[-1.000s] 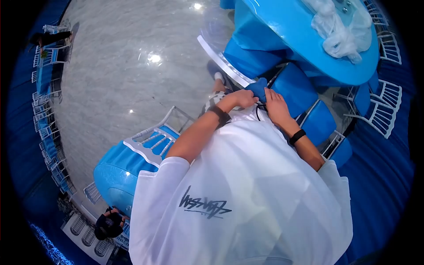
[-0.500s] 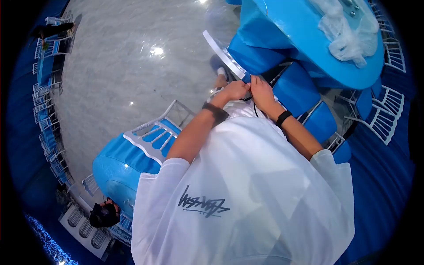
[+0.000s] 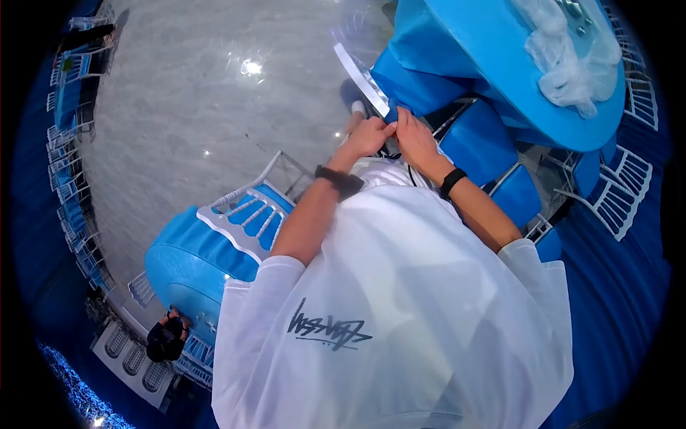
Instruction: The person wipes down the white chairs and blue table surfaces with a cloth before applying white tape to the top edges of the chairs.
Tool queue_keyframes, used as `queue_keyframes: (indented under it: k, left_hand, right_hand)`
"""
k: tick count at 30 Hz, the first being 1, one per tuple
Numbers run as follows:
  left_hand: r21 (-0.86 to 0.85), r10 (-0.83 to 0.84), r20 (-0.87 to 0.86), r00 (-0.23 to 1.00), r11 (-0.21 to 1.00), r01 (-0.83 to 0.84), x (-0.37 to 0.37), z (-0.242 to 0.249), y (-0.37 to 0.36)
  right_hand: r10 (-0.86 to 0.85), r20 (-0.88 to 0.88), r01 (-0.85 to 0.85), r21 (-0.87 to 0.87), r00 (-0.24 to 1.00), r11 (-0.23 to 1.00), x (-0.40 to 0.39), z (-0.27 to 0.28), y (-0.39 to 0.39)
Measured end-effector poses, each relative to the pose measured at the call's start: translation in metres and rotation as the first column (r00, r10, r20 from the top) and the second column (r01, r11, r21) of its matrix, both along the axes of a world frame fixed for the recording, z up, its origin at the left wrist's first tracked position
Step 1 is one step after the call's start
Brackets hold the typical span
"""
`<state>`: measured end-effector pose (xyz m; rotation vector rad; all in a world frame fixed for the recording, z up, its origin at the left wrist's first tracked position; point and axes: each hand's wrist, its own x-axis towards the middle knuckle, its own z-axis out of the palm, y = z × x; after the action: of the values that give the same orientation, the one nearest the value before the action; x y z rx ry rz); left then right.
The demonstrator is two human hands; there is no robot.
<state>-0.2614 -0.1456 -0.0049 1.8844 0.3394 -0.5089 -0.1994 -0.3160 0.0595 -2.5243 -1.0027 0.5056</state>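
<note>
A white chair back rises in front of me, its curved top rail pointing away to the upper left. Blue cloth covers its near end. My left hand is closed, its fingertips pinching at the lower edge of this cloth. Close beside it, my right hand grips the cloth with bent fingers, a black band on its wrist. The two hands' fingertips meet; exactly what lies between them is partly hidden.
A blue-covered round table with white tulle stands right, with blue-seated chairs beside it. A white chair and another blue table are at left. A person in dark clothes is beyond. Grey floor lies ahead.
My hands have shifted slightly left and up, still at the blue cloth on the chair. The view has moved a little. The far person's arms now reach over the left table.
</note>
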Motion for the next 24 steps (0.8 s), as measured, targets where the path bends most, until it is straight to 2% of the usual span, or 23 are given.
queue_keyframes:
  k: [2,5,8,14,20,24]
  left_hand:
    - [-0.011,0.017,0.001,1.0,1.0,-0.017,-0.001,-0.001,0.005]
    - [0.129,0.134,0.065,0.989,0.982,-0.142,-0.004,-0.006,0.006]
    - [0.053,0.118,-0.004,0.993,0.992,-0.118,0.004,-0.001,0.019]
    - [-0.13,0.318,-0.144,0.937,0.933,-0.337,0.018,0.01,0.033]
    - [-0.036,0.279,-0.145,0.949,0.957,-0.287,0.037,0.03,0.056]
    - [0.031,0.259,-0.06,0.964,0.966,-0.258,0.043,0.039,0.066]
  right_hand:
    - [-0.004,-0.017,0.005,0.025,1.0,1.0,0.003,-0.002,0.006]
    - [-0.007,-0.04,0.009,0.049,0.999,0.999,0.008,-0.008,0.014]
    - [0.014,-0.028,-0.013,0.056,0.999,0.998,0.013,-0.005,0.025]
    - [-0.015,-0.086,0.012,-0.033,0.996,0.999,0.024,-0.002,0.061]
    - [-0.05,-0.171,0.039,-0.067,0.984,0.997,0.036,-0.005,0.087]
    - [-0.06,-0.175,0.043,-0.101,0.983,0.994,0.044,0.0,0.101]
